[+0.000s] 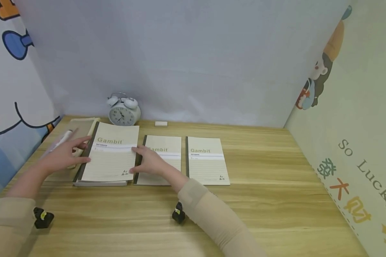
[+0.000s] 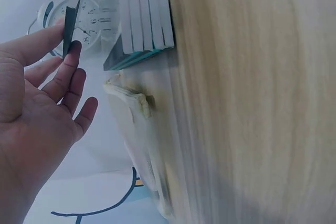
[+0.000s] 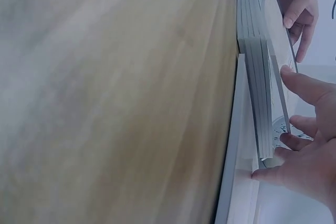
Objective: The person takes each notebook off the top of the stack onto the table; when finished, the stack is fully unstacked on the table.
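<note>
A cream Gambit notebook (image 1: 110,157) with a dark spine is held just above a stack of similar notebooks (image 2: 144,11) at the table's left. My left hand (image 1: 62,155) pinches its spine edge between thumb and fingers, clearly seen in the left wrist view. On the opposite edge, my right hand (image 1: 151,162) grips with thumb and fingers. In the right wrist view, a lower finger of that hand appears to touch the neighbouring notebook (image 3: 244,145). This second notebook lies flat, partly covered by the hand. A third notebook (image 1: 207,160) lies to its right.
A white twin-bell alarm clock (image 1: 124,115) stands behind the stack. Left of the stack lie a pale pouch (image 1: 83,124) and a white marker (image 1: 64,137). A small white block (image 1: 161,124) sits near the back wall. Small black objects (image 1: 43,217) show near both sleeves.
</note>
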`<action>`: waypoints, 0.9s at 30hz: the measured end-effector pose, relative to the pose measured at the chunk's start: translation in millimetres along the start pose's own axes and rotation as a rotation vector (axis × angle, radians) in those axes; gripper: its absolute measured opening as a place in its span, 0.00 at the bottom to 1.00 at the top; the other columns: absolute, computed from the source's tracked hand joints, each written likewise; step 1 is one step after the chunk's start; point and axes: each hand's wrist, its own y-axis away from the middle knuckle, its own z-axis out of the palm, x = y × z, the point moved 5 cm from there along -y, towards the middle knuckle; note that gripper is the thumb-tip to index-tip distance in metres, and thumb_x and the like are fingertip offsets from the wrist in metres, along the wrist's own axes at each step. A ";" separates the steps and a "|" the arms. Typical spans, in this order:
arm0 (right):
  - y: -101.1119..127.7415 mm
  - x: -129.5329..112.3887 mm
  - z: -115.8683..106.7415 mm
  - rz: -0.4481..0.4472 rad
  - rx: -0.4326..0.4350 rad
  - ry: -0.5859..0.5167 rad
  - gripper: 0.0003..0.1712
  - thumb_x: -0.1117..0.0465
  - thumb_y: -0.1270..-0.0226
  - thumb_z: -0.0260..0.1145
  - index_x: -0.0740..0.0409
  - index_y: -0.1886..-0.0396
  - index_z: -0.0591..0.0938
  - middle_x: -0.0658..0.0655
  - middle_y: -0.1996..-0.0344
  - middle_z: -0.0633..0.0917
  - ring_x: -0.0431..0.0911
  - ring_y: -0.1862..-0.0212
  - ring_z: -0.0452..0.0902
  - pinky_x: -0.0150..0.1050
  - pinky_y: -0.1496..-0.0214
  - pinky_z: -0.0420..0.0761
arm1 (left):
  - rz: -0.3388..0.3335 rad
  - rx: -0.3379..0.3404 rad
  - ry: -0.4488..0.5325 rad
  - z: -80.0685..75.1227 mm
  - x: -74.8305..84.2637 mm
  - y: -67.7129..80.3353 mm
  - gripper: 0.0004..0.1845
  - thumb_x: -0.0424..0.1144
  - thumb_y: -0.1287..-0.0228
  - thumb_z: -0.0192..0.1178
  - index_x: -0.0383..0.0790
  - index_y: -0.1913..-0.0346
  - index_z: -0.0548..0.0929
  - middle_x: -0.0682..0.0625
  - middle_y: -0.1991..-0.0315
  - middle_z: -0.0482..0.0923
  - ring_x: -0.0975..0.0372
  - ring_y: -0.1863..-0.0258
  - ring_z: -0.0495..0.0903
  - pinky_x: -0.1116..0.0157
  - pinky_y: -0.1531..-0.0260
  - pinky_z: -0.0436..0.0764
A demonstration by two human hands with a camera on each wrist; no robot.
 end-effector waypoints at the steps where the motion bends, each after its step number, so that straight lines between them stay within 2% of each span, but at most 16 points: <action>1: 0.3 0.0 -1.6 -0.001 0.001 0.005 0.48 0.45 0.51 0.68 0.52 0.33 0.58 0.56 0.33 0.56 0.46 0.33 0.52 0.36 0.35 0.56 | -0.002 0.005 0.001 -0.9 1.2 -0.2 0.44 0.51 0.47 0.61 0.29 0.34 0.54 0.30 0.51 0.70 0.42 0.49 0.67 0.44 0.51 0.64; 7: 3.7 1.9 -11.1 0.000 0.002 0.024 0.49 0.45 0.53 0.69 0.50 0.33 0.58 0.56 0.33 0.57 0.45 0.32 0.51 0.36 0.34 0.55 | -0.015 -0.007 0.013 -2.4 9.9 -1.7 0.46 0.52 0.48 0.62 0.31 0.33 0.53 0.30 0.49 0.69 0.42 0.47 0.65 0.43 0.51 0.63; 18: 17.8 10.4 -37.3 -0.037 0.025 0.008 0.45 0.48 0.52 0.69 0.48 0.34 0.61 0.51 0.35 0.62 0.43 0.34 0.54 0.36 0.34 0.55 | -0.014 -0.042 0.002 -5.2 37.0 -4.0 0.50 0.56 0.50 0.62 0.35 0.32 0.49 0.30 0.46 0.67 0.38 0.46 0.63 0.42 0.51 0.64; 21: 25.2 15.5 -44.6 -0.056 0.018 -0.012 0.43 0.47 0.50 0.68 0.47 0.34 0.61 0.50 0.35 0.63 0.43 0.34 0.56 0.38 0.35 0.57 | 0.013 -0.039 -0.019 -5.1 43.1 -7.9 0.50 0.57 0.52 0.62 0.36 0.32 0.50 0.30 0.46 0.68 0.37 0.47 0.65 0.43 0.40 0.49; 23: 29.7 18.9 -49.6 -0.065 0.015 -0.026 0.42 0.47 0.50 0.67 0.46 0.35 0.62 0.49 0.36 0.63 0.44 0.35 0.57 0.38 0.35 0.58 | 0.019 -0.037 -0.050 -5.1 48.6 -9.5 0.51 0.59 0.52 0.62 0.37 0.32 0.51 0.31 0.47 0.69 0.37 0.48 0.66 0.42 0.41 0.47; 25: 33.8 22.4 -55.4 -0.069 0.017 -0.043 0.41 0.46 0.49 0.67 0.45 0.35 0.62 0.48 0.36 0.64 0.44 0.36 0.59 0.39 0.36 0.60 | 0.025 -0.029 -0.089 -4.9 54.0 -10.4 0.50 0.60 0.53 0.61 0.38 0.32 0.52 0.33 0.48 0.71 0.39 0.49 0.69 0.42 0.41 0.48; 27: 37.5 25.3 -61.6 -0.064 0.020 -0.052 0.41 0.46 0.48 0.67 0.45 0.35 0.62 0.48 0.36 0.64 0.44 0.36 0.60 0.39 0.37 0.62 | 0.021 -0.029 -0.094 -4.3 61.5 -9.8 0.50 0.61 0.53 0.61 0.38 0.32 0.53 0.34 0.48 0.71 0.42 0.50 0.70 0.44 0.49 0.61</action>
